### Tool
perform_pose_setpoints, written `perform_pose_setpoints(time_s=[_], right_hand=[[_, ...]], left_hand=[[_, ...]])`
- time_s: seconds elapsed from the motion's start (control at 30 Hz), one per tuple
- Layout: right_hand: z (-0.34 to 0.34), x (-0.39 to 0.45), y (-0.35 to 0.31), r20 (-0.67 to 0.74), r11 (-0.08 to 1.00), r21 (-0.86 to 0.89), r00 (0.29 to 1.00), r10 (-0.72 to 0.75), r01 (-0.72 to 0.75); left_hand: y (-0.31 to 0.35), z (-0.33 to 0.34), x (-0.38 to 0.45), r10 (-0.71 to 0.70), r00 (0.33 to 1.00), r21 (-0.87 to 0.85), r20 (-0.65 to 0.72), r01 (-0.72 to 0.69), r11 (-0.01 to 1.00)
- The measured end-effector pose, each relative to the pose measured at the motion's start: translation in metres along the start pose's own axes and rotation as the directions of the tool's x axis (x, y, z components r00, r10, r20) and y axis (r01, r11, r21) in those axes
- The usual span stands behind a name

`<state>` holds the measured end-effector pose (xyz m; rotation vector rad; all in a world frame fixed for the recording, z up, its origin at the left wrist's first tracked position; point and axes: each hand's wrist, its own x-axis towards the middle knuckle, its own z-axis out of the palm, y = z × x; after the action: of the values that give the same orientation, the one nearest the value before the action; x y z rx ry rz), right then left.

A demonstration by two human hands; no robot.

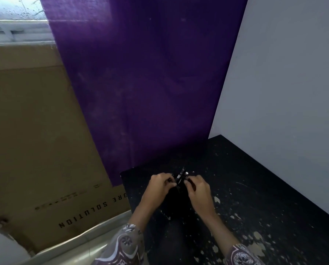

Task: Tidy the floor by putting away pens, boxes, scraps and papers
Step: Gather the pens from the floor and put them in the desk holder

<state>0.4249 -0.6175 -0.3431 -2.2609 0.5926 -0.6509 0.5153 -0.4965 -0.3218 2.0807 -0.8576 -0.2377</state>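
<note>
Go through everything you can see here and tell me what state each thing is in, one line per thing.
Left hand: fingers curled, gripping the pens.
Right hand: fingers curled, pinching the pens.
Pens: bunched upright between both hands, tips up.
Black surface: flecked with pale scraps.
Purple sheet: upright, covering part of the box.
Cardboard box: standing, closed side showing.

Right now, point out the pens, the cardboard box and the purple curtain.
pens (181,176): head view, on the pale-banded barrel above the hands.
cardboard box (35,131): head view, on its plain brown face.
purple curtain (144,83): head view, mid-panel of the fabric.
</note>
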Motion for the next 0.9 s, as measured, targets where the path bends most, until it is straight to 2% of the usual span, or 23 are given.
perform_pose_setpoints(time_s=[0.13,0.27,0.33,0.47,0.63,0.9], right_hand=[[0.005,0.0,-0.001,0.066,0.997,-0.054,0.996,0.067,-0.063],[0.003,0.007,-0.01,0.08,0.983,-0.095,0.984,0.162,-0.154],[0.002,0.01,-0.015,0.109,0.974,-0.129,0.974,0.199,-0.184],[0.0,0.007,-0.019,0.145,0.964,-0.175,0.964,0.224,-0.198],[0.001,-0.016,-0.023,0.002,0.975,-0.114,0.982,0.19,-0.189],[-0.002,-0.072,-0.059,-0.007,0.988,-0.087,0.992,0.128,-0.128]], left_hand=[[0.004,0.007,0.004,-0.115,0.99,0.063,0.08,0.11,0.992],[0.016,0.007,0.005,-0.084,0.982,0.405,0.17,0.008,0.914],[0.019,0.007,0.001,-0.085,0.973,0.494,0.215,-0.033,0.869],[0.021,0.0,-0.013,-0.068,0.982,0.461,0.176,-0.021,0.887],[0.019,-0.016,-0.037,-0.02,0.998,0.492,0.068,-0.016,0.871],[0.007,-0.052,-0.113,-0.091,0.996,0.511,0.015,0.071,0.857]])
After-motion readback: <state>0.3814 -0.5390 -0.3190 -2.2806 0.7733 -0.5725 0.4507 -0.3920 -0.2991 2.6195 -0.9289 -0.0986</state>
